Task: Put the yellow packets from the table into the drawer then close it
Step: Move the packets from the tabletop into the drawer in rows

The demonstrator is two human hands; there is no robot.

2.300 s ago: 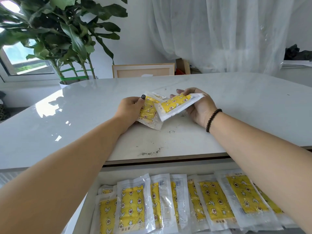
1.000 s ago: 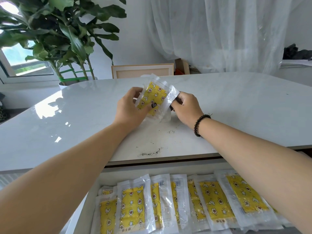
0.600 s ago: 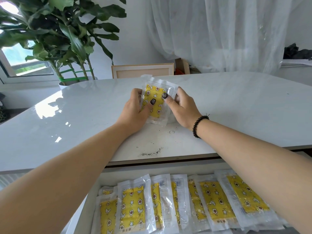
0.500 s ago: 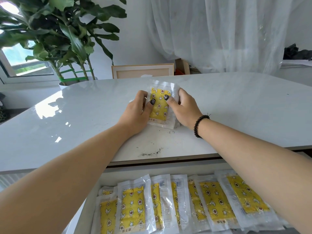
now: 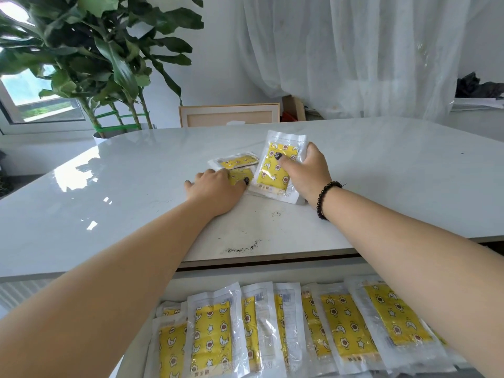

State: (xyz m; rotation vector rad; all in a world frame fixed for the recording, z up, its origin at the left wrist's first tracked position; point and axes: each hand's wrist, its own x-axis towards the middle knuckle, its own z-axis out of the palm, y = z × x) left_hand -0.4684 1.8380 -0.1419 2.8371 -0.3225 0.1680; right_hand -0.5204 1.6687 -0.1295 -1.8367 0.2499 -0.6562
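Right hand [image 5: 305, 173] grips a clear plastic packet with a yellow printed insert [image 5: 275, 170]: thumb across the front face, fingers curled behind the far edge. Packet is tilted up, top edge raised, lower edge at or just above the white glossy tabletop [image 5: 395, 173]; cannot tell if it touches. Looks like more than one packet stacked in that grip, count unclear.

Left hand [image 5: 215, 189] lies palm down, fingers spread and fairly straight, pressing on a flat yellow packet [image 5: 238, 177] on the tabletop, just left of the right hand. Thumb tip sits on that packet, close to the held packet's edge. Another flat yellow packet [image 5: 236, 161] lies just beyond the left hand's fingertips, touching or overlapping the pressed one.

Hands are near each other, not touching, each on its own packet.

Black beaded bracelet [image 5: 326, 199] on the right wrist.

Open white drawer [image 5: 261, 274] sits below both forearms at the near table edge, holding a row of overlapping yellow packets [image 5: 272, 328], lying flat side by side.

Dark speckled smudges [image 5: 241, 248] on the tabletop between the hands and the drawer.

Beyond the left hand: large green leafy potted plant [image 5: 95, 58]. Beyond the right hand: white sheer curtain [image 5: 354, 50]; light wooden frame [image 5: 229, 115] behind the table's far edge.
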